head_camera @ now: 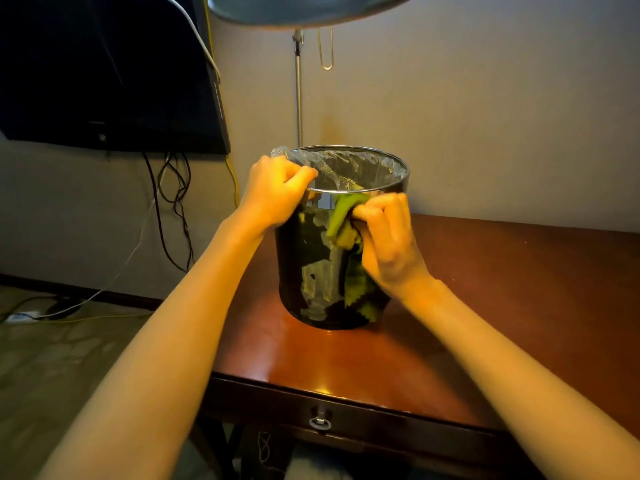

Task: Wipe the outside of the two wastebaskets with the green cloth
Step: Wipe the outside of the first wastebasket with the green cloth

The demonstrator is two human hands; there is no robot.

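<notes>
Wiping is under way, and by my read we're somewhere in the first half of the job. On the dark wooden table [502, 306], near its left end, stands one black glossy wastebasket [311, 265], upright, with a clear plastic liner [356, 164] tucked inside. That's the only wastebasket in view. The second is nowhere in shot, so whether it has been done I can't say. How much of this one's wall is already clean can't be judged from the shine alone; what shows is the near side being worked, just under the metal rim [325, 193].

Now the hands, and they're apart, one on each side of the near face. The left hand [277, 192] comes in from the left, arm stretched forward, fingers curled over the rim with the liner's edge bunched beneath them. It looks like the steadying hand. The right hand [389, 237] is fisted around the green cloth [341, 213], knuckles up, pressing it against the outer wall below the rim. The loose tail of the cloth hangs down the basket's side almost to the tabletop.
</notes>
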